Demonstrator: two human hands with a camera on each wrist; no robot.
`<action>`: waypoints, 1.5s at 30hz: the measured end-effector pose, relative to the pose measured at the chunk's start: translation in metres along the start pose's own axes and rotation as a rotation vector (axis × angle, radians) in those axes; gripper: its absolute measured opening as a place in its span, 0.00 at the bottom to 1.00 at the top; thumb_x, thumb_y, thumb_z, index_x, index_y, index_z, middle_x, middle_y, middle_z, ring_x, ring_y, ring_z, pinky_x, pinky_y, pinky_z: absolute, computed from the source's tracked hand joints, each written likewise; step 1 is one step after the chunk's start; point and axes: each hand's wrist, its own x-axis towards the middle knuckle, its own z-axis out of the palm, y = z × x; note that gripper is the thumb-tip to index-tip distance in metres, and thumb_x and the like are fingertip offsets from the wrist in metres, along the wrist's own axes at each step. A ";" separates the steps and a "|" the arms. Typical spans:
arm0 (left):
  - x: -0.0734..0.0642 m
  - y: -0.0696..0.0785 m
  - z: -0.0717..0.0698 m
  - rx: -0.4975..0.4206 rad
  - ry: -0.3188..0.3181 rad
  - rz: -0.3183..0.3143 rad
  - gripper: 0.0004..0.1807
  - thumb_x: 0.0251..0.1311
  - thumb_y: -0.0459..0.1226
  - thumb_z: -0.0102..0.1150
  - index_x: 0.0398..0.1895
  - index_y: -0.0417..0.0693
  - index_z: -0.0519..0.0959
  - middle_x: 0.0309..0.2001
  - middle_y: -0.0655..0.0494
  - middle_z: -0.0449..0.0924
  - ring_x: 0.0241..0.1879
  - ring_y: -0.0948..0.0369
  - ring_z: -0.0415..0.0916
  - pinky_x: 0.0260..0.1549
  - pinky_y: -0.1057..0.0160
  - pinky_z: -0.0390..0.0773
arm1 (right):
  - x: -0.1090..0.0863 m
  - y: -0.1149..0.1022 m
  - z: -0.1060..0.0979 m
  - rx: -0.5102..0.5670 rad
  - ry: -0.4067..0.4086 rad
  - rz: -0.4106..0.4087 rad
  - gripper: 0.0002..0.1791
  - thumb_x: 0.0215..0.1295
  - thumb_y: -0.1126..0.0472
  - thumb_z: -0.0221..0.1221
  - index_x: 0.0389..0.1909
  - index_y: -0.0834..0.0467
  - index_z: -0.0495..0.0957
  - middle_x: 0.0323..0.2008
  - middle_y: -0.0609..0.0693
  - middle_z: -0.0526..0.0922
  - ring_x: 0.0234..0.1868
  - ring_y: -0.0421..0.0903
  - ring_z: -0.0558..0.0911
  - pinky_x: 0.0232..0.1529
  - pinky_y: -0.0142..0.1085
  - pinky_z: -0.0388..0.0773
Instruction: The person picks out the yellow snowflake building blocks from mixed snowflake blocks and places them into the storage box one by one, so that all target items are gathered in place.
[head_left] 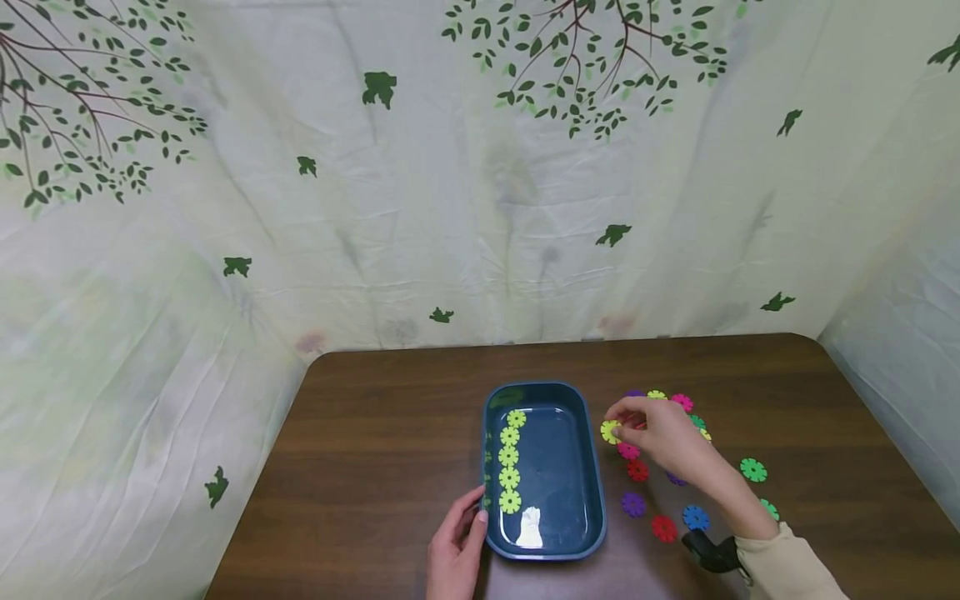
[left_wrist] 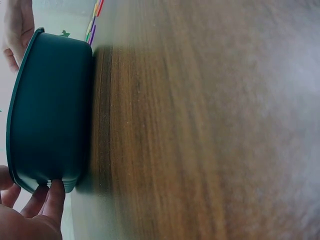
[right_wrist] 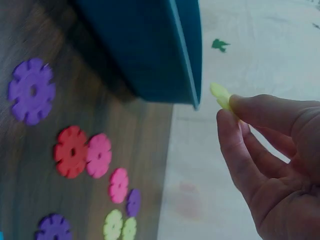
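My right hand (head_left: 663, 433) pinches a yellow flower-shaped disc (head_left: 611, 432) between thumb and fingertips. It is raised just beyond the right rim of a dark blue tray (head_left: 558, 467); the right wrist view shows the yellow disc (right_wrist: 220, 95) edge-on beside the tray wall (right_wrist: 145, 55). Inside the tray, several yellow discs (head_left: 509, 457) lie in a column along the left side. My left hand (head_left: 456, 546) grips the tray's left side near the front corner. From the left wrist, fingers (left_wrist: 56, 200) press the outer wall, with the thumb by the rim.
Loose flower discs lie right of the tray on the brown table (head_left: 375, 450): a purple one (head_left: 633, 505), red ones (head_left: 664, 528), a blue one (head_left: 696, 517), a green one (head_left: 753, 470), and pink and yellow ones partly behind the right hand. A leaf-printed white cloth (head_left: 480, 208) hangs behind.
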 end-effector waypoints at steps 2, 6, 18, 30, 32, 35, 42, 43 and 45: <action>0.000 0.000 0.000 0.016 -0.002 -0.015 0.17 0.67 0.32 0.58 0.58 0.52 0.79 0.57 0.48 0.79 0.53 0.54 0.79 0.46 0.67 0.78 | 0.001 -0.004 0.001 0.003 -0.014 -0.010 0.09 0.60 0.68 0.66 0.40 0.54 0.84 0.33 0.42 0.82 0.35 0.42 0.80 0.34 0.35 0.79; 0.001 0.001 0.000 0.028 -0.008 -0.035 0.17 0.67 0.34 0.58 0.59 0.53 0.79 0.57 0.49 0.78 0.54 0.54 0.78 0.48 0.63 0.78 | 0.003 -0.010 0.003 0.001 -0.036 -0.017 0.09 0.60 0.68 0.66 0.39 0.52 0.84 0.33 0.42 0.83 0.35 0.41 0.80 0.33 0.34 0.79; 0.000 0.004 0.001 0.026 -0.004 -0.044 0.18 0.67 0.32 0.58 0.59 0.53 0.79 0.57 0.50 0.78 0.53 0.55 0.79 0.48 0.64 0.78 | 0.013 -0.029 0.004 0.071 -0.152 -0.041 0.07 0.62 0.68 0.63 0.40 0.55 0.84 0.31 0.43 0.83 0.32 0.42 0.80 0.34 0.36 0.79; 0.000 0.008 0.001 0.035 -0.004 -0.061 0.18 0.68 0.33 0.57 0.59 0.53 0.79 0.58 0.49 0.78 0.54 0.54 0.78 0.50 0.61 0.78 | 0.030 -0.046 0.025 0.131 -0.190 -0.014 0.07 0.60 0.70 0.65 0.39 0.58 0.83 0.30 0.46 0.82 0.30 0.45 0.81 0.34 0.35 0.81; 0.001 0.009 0.001 0.041 -0.006 -0.069 0.17 0.68 0.33 0.57 0.59 0.53 0.79 0.58 0.49 0.78 0.54 0.54 0.78 0.50 0.60 0.78 | 0.031 -0.049 0.029 0.135 -0.190 0.002 0.07 0.60 0.69 0.65 0.38 0.57 0.84 0.29 0.46 0.82 0.30 0.46 0.81 0.34 0.36 0.81; 0.001 0.008 0.000 0.044 -0.010 -0.075 0.17 0.68 0.33 0.57 0.59 0.53 0.79 0.58 0.49 0.77 0.54 0.54 0.78 0.50 0.59 0.78 | 0.034 -0.052 0.034 0.141 -0.190 0.010 0.06 0.60 0.69 0.65 0.38 0.57 0.84 0.28 0.45 0.81 0.29 0.45 0.80 0.33 0.37 0.80; 0.001 0.007 0.000 0.046 -0.013 -0.080 0.17 0.68 0.34 0.58 0.59 0.54 0.78 0.59 0.49 0.77 0.55 0.54 0.78 0.50 0.58 0.78 | 0.039 -0.059 0.050 0.130 -0.191 -0.020 0.05 0.60 0.69 0.65 0.36 0.59 0.84 0.27 0.45 0.81 0.27 0.42 0.78 0.31 0.36 0.78; 0.001 0.007 0.000 0.048 -0.014 -0.082 0.17 0.68 0.34 0.58 0.59 0.54 0.78 0.59 0.49 0.77 0.55 0.54 0.78 0.51 0.58 0.78 | 0.040 -0.060 0.053 0.123 -0.186 -0.016 0.05 0.59 0.70 0.65 0.35 0.59 0.84 0.27 0.46 0.80 0.27 0.42 0.78 0.30 0.36 0.78; 0.001 0.007 -0.001 0.050 -0.016 -0.086 0.17 0.68 0.35 0.58 0.59 0.53 0.78 0.59 0.49 0.77 0.55 0.54 0.77 0.51 0.57 0.78 | 0.041 -0.063 0.058 0.106 -0.178 -0.007 0.05 0.59 0.70 0.65 0.34 0.59 0.84 0.26 0.46 0.80 0.26 0.42 0.78 0.29 0.36 0.77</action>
